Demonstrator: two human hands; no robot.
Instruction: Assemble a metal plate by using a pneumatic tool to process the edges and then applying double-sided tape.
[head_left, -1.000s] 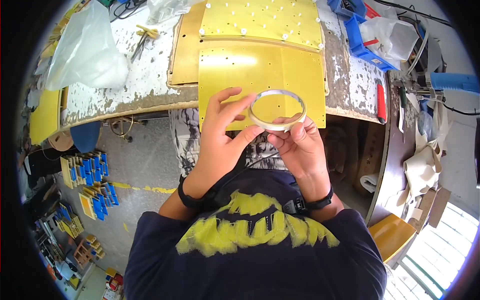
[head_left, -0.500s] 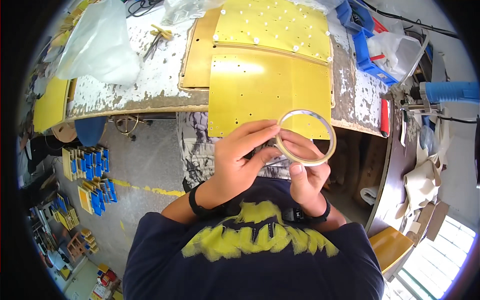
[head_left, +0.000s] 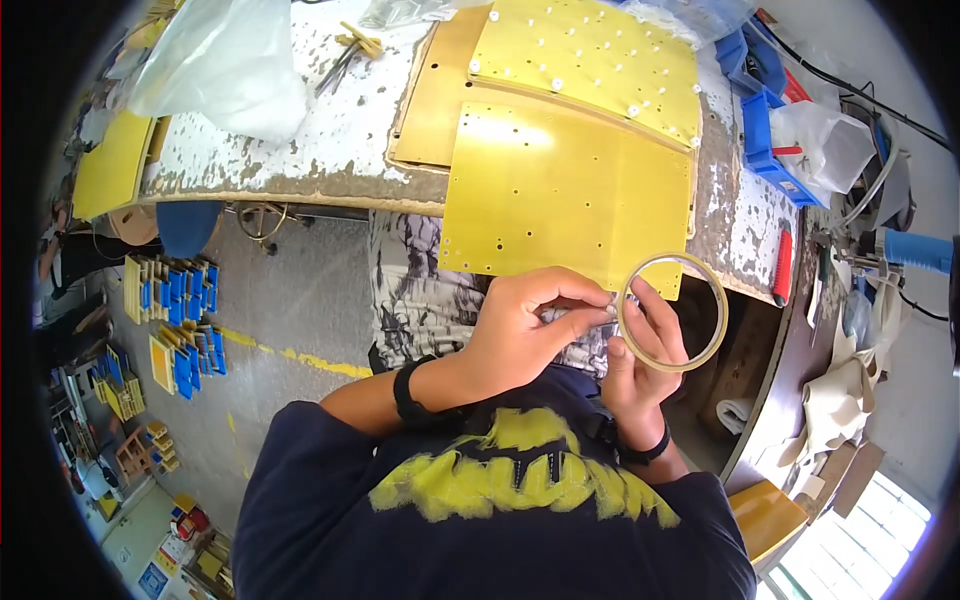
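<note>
A narrow roll of tape [head_left: 722, 314], seen as a thin pale ring, is held up over the near edge of a yellow panel [head_left: 570, 190]. My right hand [head_left: 645, 385] grips it, fingers bent against the ring and thumb near its left side. Thumb and forefinger of my left hand [head_left: 525, 325] are pinched together at the roll's left rim. A tiny whitish bit shows at those fingertips; it looks like the tape's end, though the fingers mostly cover it. The flat panel has small holes and juts over the bench's front edge.
Behind lies another yellow panel [head_left: 590, 50] with several white pegs. Blue bins [head_left: 760, 130] and a red-handled tool [head_left: 783, 265] are at the right of the worn bench [head_left: 330, 165]. A plastic bag [head_left: 225, 70] lies at the left. Blue-and-yellow stacked pieces [head_left: 170, 290] stand on the floor.
Both hands and the roll have shifted right and slightly down in view. The roll has turned to face me more, and my left fingertips are now pinched closed at its left rim.
</note>
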